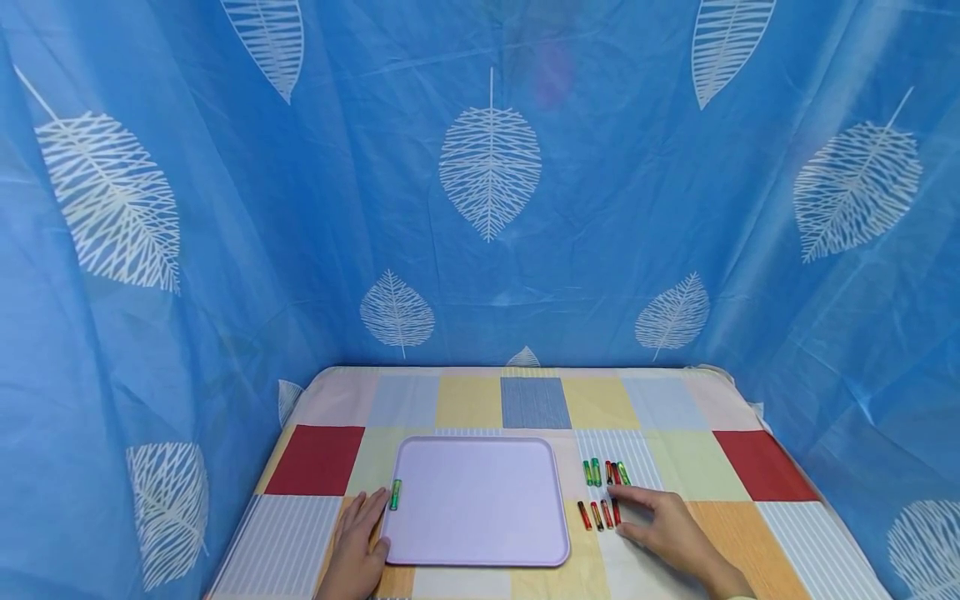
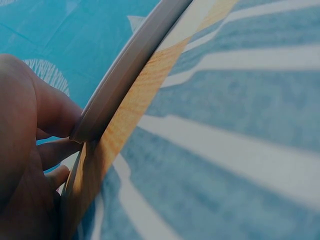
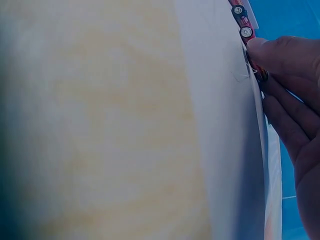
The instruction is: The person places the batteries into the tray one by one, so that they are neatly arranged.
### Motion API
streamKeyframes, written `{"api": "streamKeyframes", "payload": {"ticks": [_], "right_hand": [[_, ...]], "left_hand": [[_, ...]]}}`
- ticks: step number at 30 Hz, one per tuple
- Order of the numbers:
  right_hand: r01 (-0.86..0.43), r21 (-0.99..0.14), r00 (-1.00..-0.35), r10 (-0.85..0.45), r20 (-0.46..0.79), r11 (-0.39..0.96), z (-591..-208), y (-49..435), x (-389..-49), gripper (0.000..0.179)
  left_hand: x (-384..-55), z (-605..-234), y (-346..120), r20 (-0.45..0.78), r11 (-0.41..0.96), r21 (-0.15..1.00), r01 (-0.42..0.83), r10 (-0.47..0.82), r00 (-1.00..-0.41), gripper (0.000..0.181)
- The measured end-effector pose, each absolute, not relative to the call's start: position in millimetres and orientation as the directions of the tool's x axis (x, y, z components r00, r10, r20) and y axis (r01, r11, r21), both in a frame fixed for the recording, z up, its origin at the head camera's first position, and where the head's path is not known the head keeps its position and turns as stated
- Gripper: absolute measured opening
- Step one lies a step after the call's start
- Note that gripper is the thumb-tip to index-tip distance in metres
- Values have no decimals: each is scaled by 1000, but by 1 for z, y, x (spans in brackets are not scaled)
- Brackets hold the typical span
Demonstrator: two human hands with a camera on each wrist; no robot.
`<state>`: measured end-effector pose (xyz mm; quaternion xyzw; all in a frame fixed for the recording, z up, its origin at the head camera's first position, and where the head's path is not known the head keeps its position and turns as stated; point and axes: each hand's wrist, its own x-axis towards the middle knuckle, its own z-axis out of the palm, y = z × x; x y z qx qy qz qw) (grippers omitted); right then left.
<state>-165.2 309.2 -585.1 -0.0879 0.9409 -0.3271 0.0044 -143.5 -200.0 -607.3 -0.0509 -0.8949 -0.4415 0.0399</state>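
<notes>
A lilac tray (image 1: 480, 500) lies on the patchwork cloth, with one green battery (image 1: 395, 495) at its left edge. My left hand (image 1: 358, 542) rests against the tray's left side, fingers extended; the left wrist view shows the thumb (image 2: 60, 112) touching the rim. To the tray's right, several red-and-black batteries (image 1: 596, 515) form a front row. Green batteries (image 1: 592, 472) and red ones lie in a row behind. My right hand (image 1: 671, 529) pinches the rightmost front red battery (image 1: 617, 511) between thumb and forefinger. In the right wrist view that battery (image 3: 261, 74) is partly hidden by the thumb.
The patchwork cloth (image 1: 315, 461) covers the table. Blue curtains (image 1: 585, 208) with white leaf prints hang at the back and both sides. Neighbouring batteries lie close beside the right hand's fingertips.
</notes>
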Motion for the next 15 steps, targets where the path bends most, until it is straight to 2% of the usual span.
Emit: {"api": "streamKeyframes", "payload": {"ticks": [8, 15], "right_hand": [[-198, -589, -980, -177, 94, 784, -584, 306, -166, 48], [-135, -625, -988, -153, 26, 769, -579, 307, -165, 49]], "left_hand": [[-144, -609, -201, 115, 605, 787, 125, 56, -992, 71], [-145, -609, -202, 112, 599, 791, 125, 59, -992, 70]]}}
